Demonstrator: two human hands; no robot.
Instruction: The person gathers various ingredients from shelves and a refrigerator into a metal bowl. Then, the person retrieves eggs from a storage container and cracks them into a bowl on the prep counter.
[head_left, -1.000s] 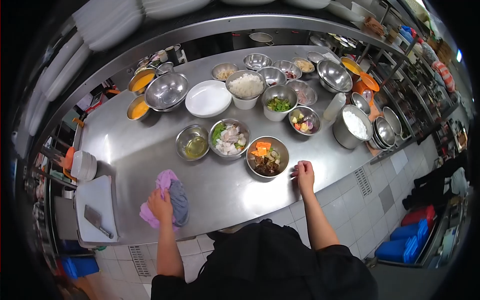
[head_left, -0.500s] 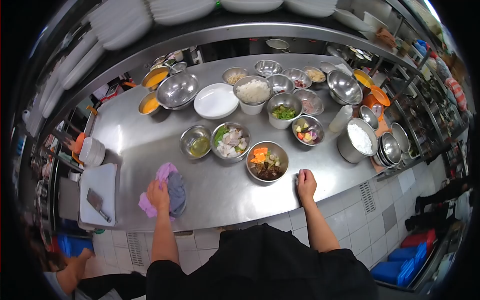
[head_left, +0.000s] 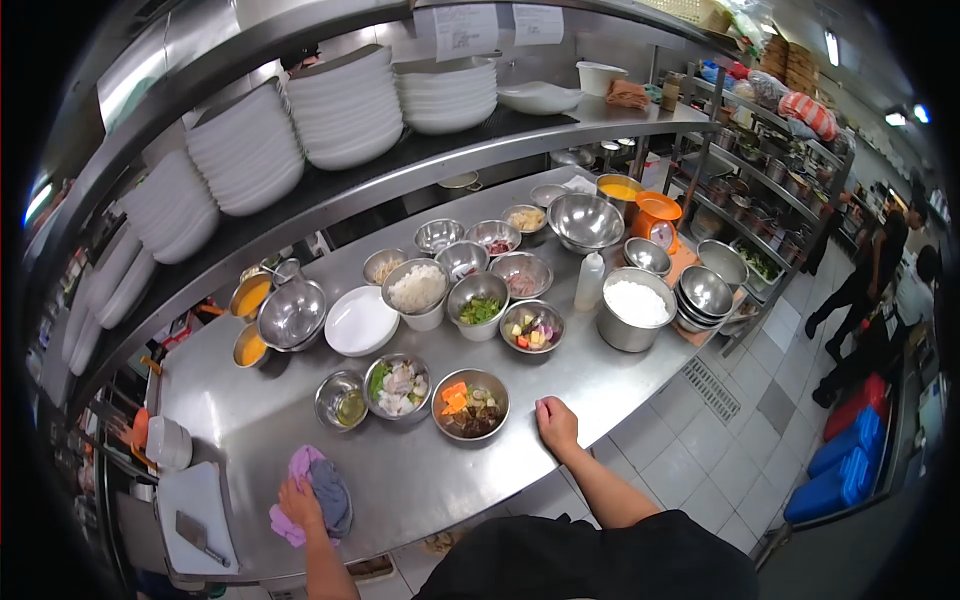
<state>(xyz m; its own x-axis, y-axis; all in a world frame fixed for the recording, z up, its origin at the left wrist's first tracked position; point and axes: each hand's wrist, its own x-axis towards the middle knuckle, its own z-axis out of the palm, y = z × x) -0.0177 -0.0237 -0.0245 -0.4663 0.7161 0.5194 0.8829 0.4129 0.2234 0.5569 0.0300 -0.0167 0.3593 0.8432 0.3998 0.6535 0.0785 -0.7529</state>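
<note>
My left hand [head_left: 301, 504] is closed over a crumpled purple cloth [head_left: 303, 462], bunched together with a grey-blue cloth [head_left: 328, 492] on the steel table. Near the table's front edge, my right hand [head_left: 556, 424] rests as a loose fist, with nothing showing in it. Between the hands stands a steel bowl [head_left: 438, 424] of orange pieces and dark food. Beside it are a bowl of pale raw pieces and greens [head_left: 398, 388] and a small bowl with yellowish liquid [head_left: 350, 408].
A cleaver [head_left: 202, 538] lies on a white cutting board [head_left: 176, 495] at left. Behind are a white plate [head_left: 361, 322], a tub of rice [head_left: 417, 288], a squeeze bottle [head_left: 590, 282] and a pot of white powder [head_left: 635, 318]. Stacked plates [head_left: 345, 105] line the shelf. People stand at far right.
My view has tilted up and swung right, showing more of the shelf and the aisle. Both hands stay at their places on the table, the left still on the cloth.
</note>
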